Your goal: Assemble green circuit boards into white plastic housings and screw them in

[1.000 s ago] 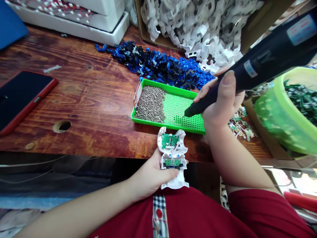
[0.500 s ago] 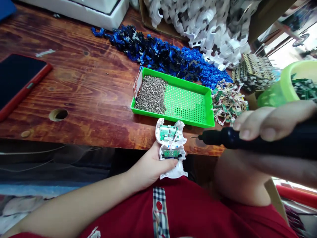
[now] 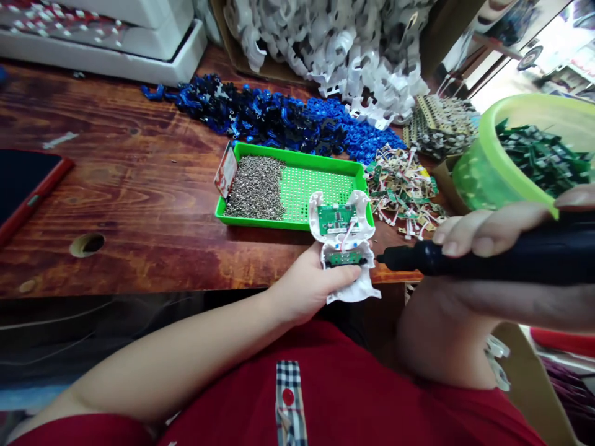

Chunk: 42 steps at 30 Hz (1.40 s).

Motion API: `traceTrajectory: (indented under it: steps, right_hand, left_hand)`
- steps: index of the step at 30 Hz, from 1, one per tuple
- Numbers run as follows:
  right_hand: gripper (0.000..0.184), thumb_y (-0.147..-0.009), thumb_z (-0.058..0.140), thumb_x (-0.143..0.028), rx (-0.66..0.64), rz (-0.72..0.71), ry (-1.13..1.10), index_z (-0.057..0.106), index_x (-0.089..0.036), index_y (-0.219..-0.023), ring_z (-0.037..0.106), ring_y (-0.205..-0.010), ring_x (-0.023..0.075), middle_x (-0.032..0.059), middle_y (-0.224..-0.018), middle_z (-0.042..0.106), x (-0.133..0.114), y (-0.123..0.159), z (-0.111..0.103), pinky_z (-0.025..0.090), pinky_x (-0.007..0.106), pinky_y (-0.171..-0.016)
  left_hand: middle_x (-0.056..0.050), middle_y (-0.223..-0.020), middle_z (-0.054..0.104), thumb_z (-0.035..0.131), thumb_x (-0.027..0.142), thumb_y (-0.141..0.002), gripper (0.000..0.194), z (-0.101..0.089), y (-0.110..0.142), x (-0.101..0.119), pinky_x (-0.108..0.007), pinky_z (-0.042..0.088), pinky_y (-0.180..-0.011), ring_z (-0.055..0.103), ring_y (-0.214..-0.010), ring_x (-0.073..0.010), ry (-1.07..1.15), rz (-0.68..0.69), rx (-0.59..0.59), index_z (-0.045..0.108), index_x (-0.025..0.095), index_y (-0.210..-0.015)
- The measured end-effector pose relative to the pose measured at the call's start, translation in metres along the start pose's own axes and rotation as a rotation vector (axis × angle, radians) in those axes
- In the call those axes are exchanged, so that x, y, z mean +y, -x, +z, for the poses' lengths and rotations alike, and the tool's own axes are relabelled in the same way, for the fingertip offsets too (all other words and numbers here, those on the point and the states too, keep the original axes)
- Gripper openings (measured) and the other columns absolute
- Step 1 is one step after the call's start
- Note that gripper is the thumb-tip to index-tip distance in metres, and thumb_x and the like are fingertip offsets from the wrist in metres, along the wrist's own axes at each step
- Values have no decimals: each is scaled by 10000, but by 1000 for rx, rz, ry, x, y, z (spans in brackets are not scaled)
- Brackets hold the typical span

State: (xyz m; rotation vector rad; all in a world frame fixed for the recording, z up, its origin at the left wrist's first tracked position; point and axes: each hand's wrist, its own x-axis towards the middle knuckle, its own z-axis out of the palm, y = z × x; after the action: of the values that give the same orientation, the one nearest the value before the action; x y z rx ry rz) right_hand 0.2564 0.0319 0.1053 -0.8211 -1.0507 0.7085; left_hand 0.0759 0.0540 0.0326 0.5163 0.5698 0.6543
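Note:
My left hand (image 3: pixel 309 282) grips an opened white plastic housing (image 3: pixel 351 291) with its thumb across the lower half. A green circuit board (image 3: pixel 335 220) sits in the upper half and a narrower one in the lower half, with thin wires running between the halves. My right hand (image 3: pixel 488 232) is wrapped round a black electric screwdriver (image 3: pixel 418 257), held level. Its tip points left and is close beside the lower half; whether it touches cannot be made out. Behind the housing stands a green perforated tray (image 3: pixel 297 226) with many small screws (image 3: pixel 256 186) at its left end.
Blue and black plastic parts (image 3: pixel 260 114) lie heaped behind the tray, white shells (image 3: pixel 344 56) beyond. Small wired boards (image 3: pixel 404 186) are piled to the right, near a yellow-green tub (image 3: pixel 483 155) of boards. A phone (image 3: pixel 32 186) and a table hole (image 3: pixel 87 244) are at left.
The view has shifted. My left hand has brought the housing rightward and up, so it now overlaps the tray's front right corner and sits nearer the screwdriver tip.

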Motion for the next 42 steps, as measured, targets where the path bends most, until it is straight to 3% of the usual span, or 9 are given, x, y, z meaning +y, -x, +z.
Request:
traceTrajectory:
  steps: [4, 8, 14, 16, 23, 27, 31, 36, 42]
  right_hand:
    - [297, -826, 430, -453, -14, -220, 88, 589, -213, -902, 575, -512, 180, 3, -592, 602, 12, -6, -11, 489, 370, -506]
    - [372, -838, 309, -399, 51, -518, 35, 617, -190, -852, 535, -414, 151, -13, -511, 583, 24, -21, -23, 458, 337, -404]
    - [253, -798, 531, -403, 183, -437, 25, 607, -170, -857, 578, -494, 121, -46, -555, 574, 26, -26, -18, 473, 260, -385]
    - [251, -798, 544, -396, 225, -502, 35, 600, -155, -839, 553, -454, 115, -44, -526, 544, 29, -28, -17, 460, 250, -360]
    - [285, -747, 584, -437, 308, -460, 71, 578, -159, -806, 478, -358, 105, -43, -516, 489, 38, -36, -18, 411, 253, -298]
    - [263, -777, 549, -413, 201, -434, 1, 574, -154, -813, 507, -389, 109, -53, -479, 488, 36, -38, -3, 432, 248, -334]
    - [264, -783, 533, -423, 108, -365, -58, 539, -162, -822, 496, -372, 110, -54, -473, 506, 47, -48, 27, 377, 237, -315]
    - [249, -802, 542, -441, -8, -310, -58, 524, -193, -806, 457, -331, 96, -66, -474, 474, 89, -70, 59, 324, 230, -296]
    - [232, -786, 583, -441, -103, -253, -4, 534, -215, -778, 470, -370, 70, -72, -501, 433, 113, -80, 73, 381, 204, -320]
  left_hand:
    - [-69, -912, 697, 721, 112, -611, 331, 16, -31, -8, -344, 474, -814, 641, -814, -195, 22, 11, 2, 659, 108, -936]
    - [-76, -914, 702, 722, 139, -595, 317, 30, -52, -12, -347, 455, -825, 633, -835, -206, -3, 32, 47, 678, 104, -906]
    - [-84, -933, 706, 695, 111, -606, 296, 44, -67, -6, -332, 451, -835, 636, -878, -216, -34, 65, 86, 684, 98, -902]
    - [-70, -921, 705, 696, 116, -628, 275, 45, -66, -3, -326, 464, -820, 641, -847, -199, -36, 68, 98, 684, 110, -902]
    - [-61, -904, 712, 701, 162, -692, 273, 19, -27, 21, -283, 512, -693, 657, -717, -174, -164, -29, 78, 686, 136, -963]
    - [-35, -773, 717, 757, 207, -658, 261, -10, 21, 28, -192, 478, -591, 619, -629, -122, -315, -108, 240, 711, 141, -907]
    - [-25, -745, 721, 775, 205, -634, 322, -24, 58, 18, -179, 462, -564, 614, -609, -113, -255, -177, 386, 696, 144, -941]
    - [-58, -856, 733, 796, 197, -601, 371, -30, 65, 8, -208, 479, -585, 643, -653, -142, -124, -163, 414, 664, 131, -942]
    - [-39, -731, 715, 785, 222, -627, 465, -41, 64, 7, -204, 456, -554, 617, -598, -124, -110, -174, 341, 619, 137, -1053]
